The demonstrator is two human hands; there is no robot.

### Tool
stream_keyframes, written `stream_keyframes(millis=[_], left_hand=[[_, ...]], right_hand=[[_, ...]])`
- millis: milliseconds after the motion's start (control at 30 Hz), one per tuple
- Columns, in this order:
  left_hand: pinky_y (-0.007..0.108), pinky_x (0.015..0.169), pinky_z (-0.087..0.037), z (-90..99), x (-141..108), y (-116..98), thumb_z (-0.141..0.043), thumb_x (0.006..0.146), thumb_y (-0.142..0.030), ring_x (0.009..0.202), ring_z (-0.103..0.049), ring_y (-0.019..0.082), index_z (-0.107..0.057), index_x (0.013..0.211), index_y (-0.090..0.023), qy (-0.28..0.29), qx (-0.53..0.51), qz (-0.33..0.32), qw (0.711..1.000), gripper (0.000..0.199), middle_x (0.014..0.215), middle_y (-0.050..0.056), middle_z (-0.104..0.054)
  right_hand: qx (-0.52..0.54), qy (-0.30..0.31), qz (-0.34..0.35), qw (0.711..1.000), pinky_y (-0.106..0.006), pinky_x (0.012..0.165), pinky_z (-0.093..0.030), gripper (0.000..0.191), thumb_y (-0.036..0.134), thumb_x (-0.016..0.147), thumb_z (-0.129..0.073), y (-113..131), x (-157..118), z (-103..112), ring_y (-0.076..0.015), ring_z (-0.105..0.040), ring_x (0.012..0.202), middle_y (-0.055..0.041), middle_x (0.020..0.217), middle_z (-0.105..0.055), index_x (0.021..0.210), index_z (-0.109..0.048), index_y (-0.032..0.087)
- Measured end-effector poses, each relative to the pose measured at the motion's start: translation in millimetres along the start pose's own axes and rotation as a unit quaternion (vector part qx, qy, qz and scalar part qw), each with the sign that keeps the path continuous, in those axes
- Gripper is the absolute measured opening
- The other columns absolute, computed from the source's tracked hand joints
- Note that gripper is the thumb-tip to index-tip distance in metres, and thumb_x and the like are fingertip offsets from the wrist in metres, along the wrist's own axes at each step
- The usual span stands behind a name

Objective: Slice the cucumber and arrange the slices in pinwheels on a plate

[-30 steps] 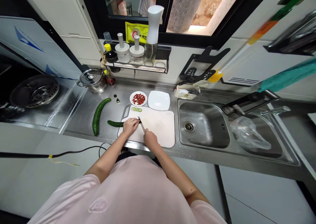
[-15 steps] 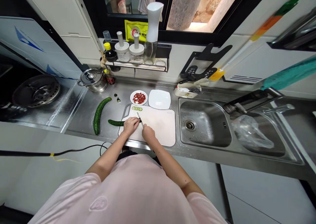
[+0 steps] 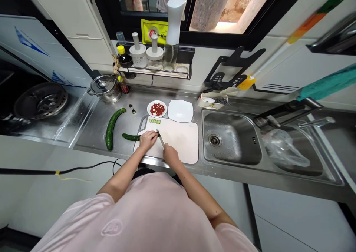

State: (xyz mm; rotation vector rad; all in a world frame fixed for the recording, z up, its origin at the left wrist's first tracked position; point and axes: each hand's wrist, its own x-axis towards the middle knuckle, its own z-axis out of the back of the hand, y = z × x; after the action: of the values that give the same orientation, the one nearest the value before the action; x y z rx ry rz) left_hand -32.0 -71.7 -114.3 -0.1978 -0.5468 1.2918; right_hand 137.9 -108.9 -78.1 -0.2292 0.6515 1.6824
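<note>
Has a whole cucumber lying left of the left hand; clasps a second cucumber under that hand, on the cutting board (cucumber slices just beyond); grips a knife in the right hand.

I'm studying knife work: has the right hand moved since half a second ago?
Yes: slightly to the right and toward the near edge of the cutting board, the right hand has shifted.

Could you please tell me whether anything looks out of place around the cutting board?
Only slightly: two small dark scraps lie loose on the steel counter, between the curved cucumber and the plate of red pieces, rather than on the cutting board. Nothing else stands out.
</note>
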Motion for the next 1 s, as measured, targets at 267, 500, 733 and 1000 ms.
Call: stream_keyframes(millis=[267, 500, 733, 1000], left_hand=[[0.03, 0.082, -0.044, 0.8, 0.5, -0.5, -0.049, 0.089, -0.027, 0.093, -0.059, 0.016, -0.068, 0.096, -0.025, -0.001, -0.002, -0.007, 1.0, 0.021, 0.1, 0.003, -0.068], [0.03, 0.082, -0.044, 1.6, 1.1, -1.0, -0.048, 0.089, -0.028, 0.093, -0.059, 0.017, -0.069, 0.096, -0.025, 0.0, -0.002, -0.007, 1.0, 0.021, 0.1, 0.002, -0.068], [0.03, 0.08, -0.044, 2.8, 0.9, -3.0, -0.048, 0.09, -0.03, 0.093, -0.059, 0.017, -0.069, 0.097, -0.025, 0.002, 0.003, 0.002, 1.0, 0.023, 0.101, 0.003, -0.068], [0.029, 0.078, -0.043, 3.8, 0.8, -4.1, -0.047, 0.09, -0.031, 0.092, -0.059, 0.016, -0.069, 0.095, -0.026, -0.001, 0.009, 0.003, 1.0, 0.023, 0.099, 0.002, -0.068]], right_hand=[[-0.008, -0.015, 0.007, 1.0, -0.027, 0.068, -0.043, 0.018, 0.012, 0.09, -0.037, 1.1, 6.2, -1.9, -0.021, -0.064, 0.084, -0.012, 0.092, -0.066, 0.104, -0.049, 0.015], [-0.002, -0.012, 0.008, 1.0, -0.027, 0.071, -0.044, 0.02, 0.011, 0.089, -0.038, 7.2, 13.0, 4.8, -0.0214, -0.064, 0.089, -0.0132, 0.095, -0.066, 0.105, -0.049, 0.013], [-0.005, -0.016, 0.001, 1.0, -0.027, 0.072, -0.045, 0.022, 0.009, 0.089, -0.038, 11.5, 15.4, 6.5, -0.0212, -0.064, 0.09, -0.0139, 0.095, -0.066, 0.106, -0.05, 0.012], [-0.008, -0.009, 0.0, 1.0, -0.027, 0.073, -0.046, 0.026, 0.006, 0.087, -0.037, 14.8, 18.4, 12.8, -0.0206, -0.064, 0.092, -0.0143, 0.096, -0.066, 0.107, -0.051, 0.013]])
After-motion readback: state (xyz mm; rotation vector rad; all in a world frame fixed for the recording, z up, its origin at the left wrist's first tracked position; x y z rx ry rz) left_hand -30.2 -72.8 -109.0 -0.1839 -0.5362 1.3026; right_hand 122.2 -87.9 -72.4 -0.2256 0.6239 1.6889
